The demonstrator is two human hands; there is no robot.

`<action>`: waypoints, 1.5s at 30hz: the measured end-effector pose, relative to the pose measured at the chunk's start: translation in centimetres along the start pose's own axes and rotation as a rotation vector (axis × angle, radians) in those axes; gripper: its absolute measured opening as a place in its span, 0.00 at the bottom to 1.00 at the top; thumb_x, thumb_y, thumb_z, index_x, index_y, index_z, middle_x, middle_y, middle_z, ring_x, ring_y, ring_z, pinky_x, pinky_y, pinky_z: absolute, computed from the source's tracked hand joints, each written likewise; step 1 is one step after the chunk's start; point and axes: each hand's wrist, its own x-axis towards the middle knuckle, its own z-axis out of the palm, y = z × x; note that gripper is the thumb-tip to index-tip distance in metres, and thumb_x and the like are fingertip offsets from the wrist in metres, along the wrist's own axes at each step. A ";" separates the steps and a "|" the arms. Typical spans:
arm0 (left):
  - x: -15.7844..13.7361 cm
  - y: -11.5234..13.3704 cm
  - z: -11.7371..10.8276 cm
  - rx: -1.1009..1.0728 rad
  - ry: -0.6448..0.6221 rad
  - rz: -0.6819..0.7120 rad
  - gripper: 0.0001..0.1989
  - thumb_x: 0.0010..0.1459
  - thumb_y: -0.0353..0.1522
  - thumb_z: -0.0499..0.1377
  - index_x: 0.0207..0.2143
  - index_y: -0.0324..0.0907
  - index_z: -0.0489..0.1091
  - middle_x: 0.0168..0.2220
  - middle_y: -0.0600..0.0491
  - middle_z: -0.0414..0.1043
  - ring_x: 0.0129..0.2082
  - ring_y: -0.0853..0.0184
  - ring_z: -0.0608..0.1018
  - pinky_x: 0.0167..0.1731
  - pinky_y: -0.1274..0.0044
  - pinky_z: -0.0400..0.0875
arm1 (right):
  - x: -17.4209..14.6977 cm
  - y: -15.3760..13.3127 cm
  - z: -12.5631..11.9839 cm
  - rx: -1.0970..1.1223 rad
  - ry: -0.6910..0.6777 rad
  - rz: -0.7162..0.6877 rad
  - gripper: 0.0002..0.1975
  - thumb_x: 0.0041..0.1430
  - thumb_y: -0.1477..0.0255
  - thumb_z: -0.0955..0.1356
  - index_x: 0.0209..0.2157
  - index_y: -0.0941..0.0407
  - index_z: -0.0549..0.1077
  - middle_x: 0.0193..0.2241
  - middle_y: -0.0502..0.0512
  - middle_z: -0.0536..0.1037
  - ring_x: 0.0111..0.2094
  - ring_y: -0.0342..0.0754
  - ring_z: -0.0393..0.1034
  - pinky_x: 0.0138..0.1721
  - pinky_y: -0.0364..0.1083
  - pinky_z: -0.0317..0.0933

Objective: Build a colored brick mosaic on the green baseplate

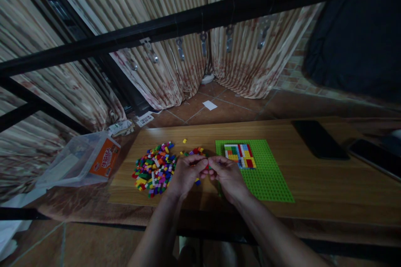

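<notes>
My left hand [185, 175] and my right hand [228, 176] meet above the wooden board, fingertips almost touching. Both are closed in a pinch around a small red toy brick [206, 167]. A speck of green shows beside it at my right fingertips; the fingers hide most of what is there. Left of my left hand lies a heap of loose coloured bricks [156, 169], and some more are partly hidden behind that hand. A green baseplate [269, 175] lies by my right hand. On it sits a rectangular patch of multicoloured bricks [249, 154], its lower left corner partly covered by my right hand.
A clear plastic box [78, 154] with an orange label stands left of the wooden board [313, 192]. Two dark, flat devices lie at right, one a black slab [319, 139]. A black metal bar [194, 18] with hooks crosses the view in front of striped curtains [175, 75].
</notes>
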 end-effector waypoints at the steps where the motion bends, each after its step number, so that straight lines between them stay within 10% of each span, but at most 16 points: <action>1: 0.0 0.0 0.0 -0.016 -0.003 -0.005 0.16 0.42 0.37 0.69 0.32 0.35 0.76 0.25 0.52 0.76 0.24 0.70 0.77 0.26 0.80 0.70 | 0.0 0.0 0.0 0.014 0.008 0.002 0.19 0.32 0.59 0.78 0.22 0.59 0.74 0.13 0.46 0.71 0.15 0.38 0.62 0.17 0.39 0.55; 17: -0.3 0.6 -1.1 -0.137 -0.067 -0.012 0.16 0.46 0.34 0.67 0.39 0.36 0.75 0.31 0.50 0.76 0.28 0.71 0.77 0.34 0.79 0.72 | 0.1 -0.8 0.1 0.347 0.014 0.308 0.05 0.45 0.72 0.71 0.26 0.59 0.74 0.20 0.48 0.74 0.17 0.37 0.63 0.20 0.38 0.59; 30: -0.3 0.3 -0.1 0.087 -0.053 0.133 0.10 0.46 0.33 0.66 0.32 0.38 0.76 0.27 0.54 0.75 0.27 0.71 0.74 0.31 0.80 0.68 | 0.0 0.9 0.1 -0.025 -0.070 -0.012 0.19 0.41 0.57 0.75 0.24 0.59 0.74 0.17 0.47 0.70 0.17 0.36 0.55 0.18 0.38 0.45; 45: -0.3 -0.6 0.5 0.104 0.098 0.178 0.09 0.45 0.30 0.65 0.32 0.39 0.79 0.29 0.51 0.78 0.28 0.68 0.75 0.32 0.78 0.70 | -0.2 1.5 0.7 0.198 0.021 0.065 0.15 0.32 0.63 0.78 0.22 0.56 0.77 0.19 0.47 0.71 0.18 0.36 0.55 0.17 0.38 0.44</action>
